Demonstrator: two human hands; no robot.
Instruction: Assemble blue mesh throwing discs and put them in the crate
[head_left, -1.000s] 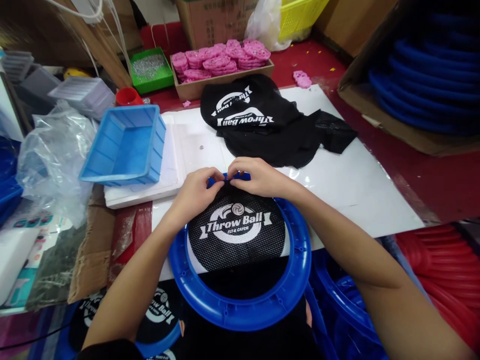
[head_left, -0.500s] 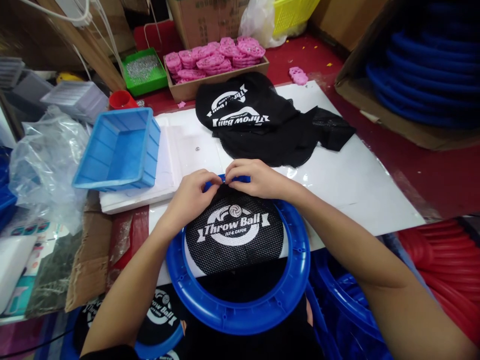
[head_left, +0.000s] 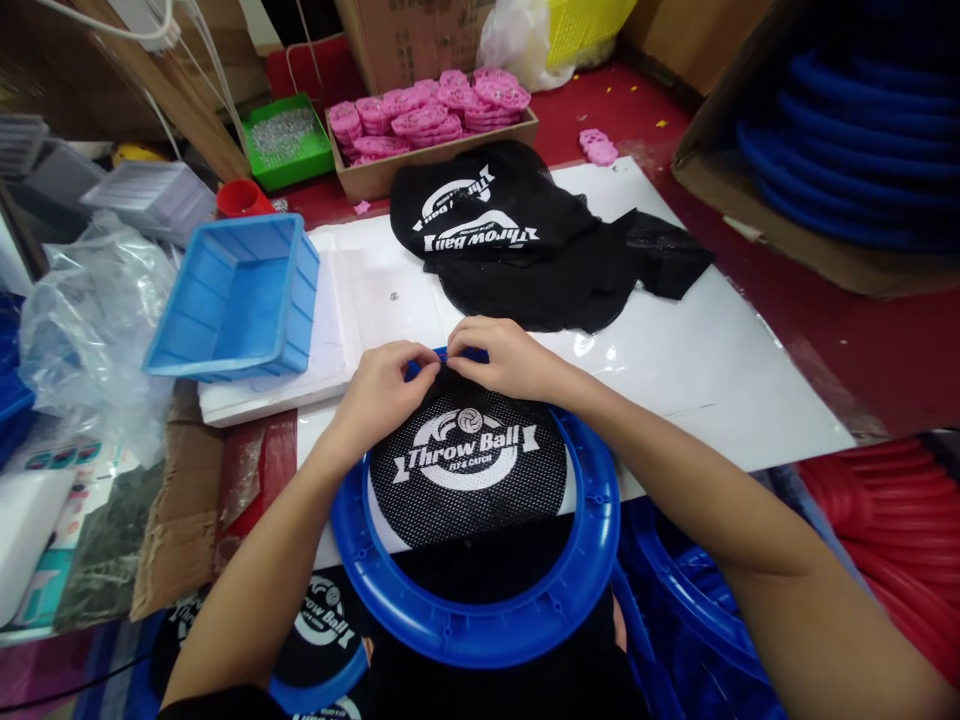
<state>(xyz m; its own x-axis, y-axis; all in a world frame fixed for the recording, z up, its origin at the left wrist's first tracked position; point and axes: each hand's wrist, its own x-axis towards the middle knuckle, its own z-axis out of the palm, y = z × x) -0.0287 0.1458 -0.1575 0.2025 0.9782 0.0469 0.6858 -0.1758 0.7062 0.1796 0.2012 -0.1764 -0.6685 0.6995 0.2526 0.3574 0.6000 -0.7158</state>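
A single camera looked forward and steeply down from the person's head, with the blue plastic ring (head_left: 480, 634) near below it. Its wide view reached across the white work surface (head_left: 690, 370) to the brown cardboard carton (head_left: 412, 45), farther off at the top edge.

The sleeve (head_left: 225, 704) is black, left hand (head_left: 384, 390) and right hand (head_left: 501, 358) bare.

Assembly workshop: stacked blue rings (head_left: 855, 165), heaped pink parts (head_left: 427, 110), tray (head_left: 300, 172) of silvery bits (head_left: 283, 135).
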